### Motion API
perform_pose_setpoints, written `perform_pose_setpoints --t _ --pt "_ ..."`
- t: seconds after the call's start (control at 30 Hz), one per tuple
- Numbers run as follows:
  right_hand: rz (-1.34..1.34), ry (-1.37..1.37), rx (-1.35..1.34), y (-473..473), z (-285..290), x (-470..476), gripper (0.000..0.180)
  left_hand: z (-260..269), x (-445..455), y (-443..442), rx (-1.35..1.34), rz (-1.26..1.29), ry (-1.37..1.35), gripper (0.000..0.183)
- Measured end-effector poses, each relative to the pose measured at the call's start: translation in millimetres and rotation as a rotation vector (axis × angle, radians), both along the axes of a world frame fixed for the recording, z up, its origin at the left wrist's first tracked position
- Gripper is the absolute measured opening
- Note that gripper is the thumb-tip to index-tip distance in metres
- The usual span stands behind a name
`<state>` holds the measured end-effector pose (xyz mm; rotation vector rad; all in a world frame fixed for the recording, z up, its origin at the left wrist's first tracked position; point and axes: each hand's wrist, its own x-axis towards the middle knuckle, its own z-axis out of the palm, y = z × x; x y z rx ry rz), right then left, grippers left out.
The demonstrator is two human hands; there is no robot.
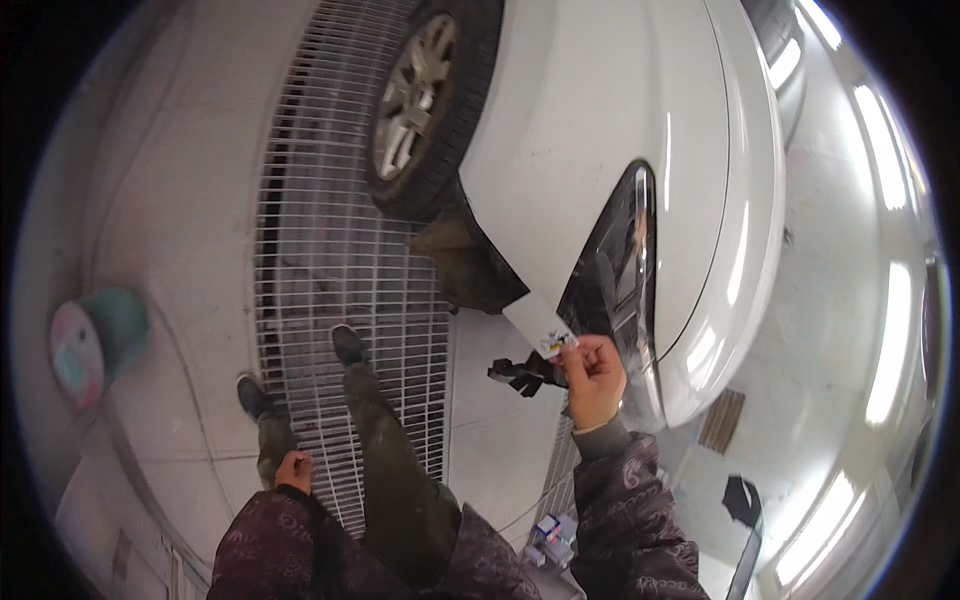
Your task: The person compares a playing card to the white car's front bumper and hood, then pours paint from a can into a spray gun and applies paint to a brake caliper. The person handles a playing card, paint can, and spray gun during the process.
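Note:
My right hand (598, 381) pinches a small white card (531, 319) with a cartoon print near its lower end. The card is over the front corner of a white car's fender (577, 112), between the wheel arch and the dark headlight (622, 247). Whether it touches the paint I cannot tell. Just below the card, black bracket-like tabs (525, 373) stick out where the front bumper appears to be off. My left hand (295, 471) hangs low beside my leg, its fingers curled, with nothing visible in it.
The front wheel (420, 105) stands over a metal floor grating (345, 247), and my feet are at it too. A round green drum (112, 337) is at far left. Small boxes (553, 538) lie low on the floor, and a black strap-like piece (742, 502) is at right.

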<state>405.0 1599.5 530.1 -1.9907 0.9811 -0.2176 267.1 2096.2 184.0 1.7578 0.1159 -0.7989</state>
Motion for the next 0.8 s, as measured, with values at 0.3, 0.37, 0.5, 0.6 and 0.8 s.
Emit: perform_pose_setpoints --t 0.3,0.37,0.5,0.6,0.8 --pt "-0.100 -0.084 -0.306 19 -50 23 0.015 -108 -94 -13 -0.131 0.179 0.713 0.010" --pt "-0.082 -0.145 -0.324 20 -58 26 0.016 -107 -108 -23 -0.079 0.005 0.844 0.008" --pt "-0.082 -0.134 -0.382 15 -66 26 0.020 -106 -114 -38 -0.312 0.201 0.823 0.011" --pt "-0.059 -0.137 -0.419 17 -70 21 0.017 -107 -111 -38 -0.278 0.309 0.872 0.012" --pt "0.660 -0.094 -0.799 16 -68 47 0.008 -110 -108 -32 -0.200 0.299 0.857 0.012"
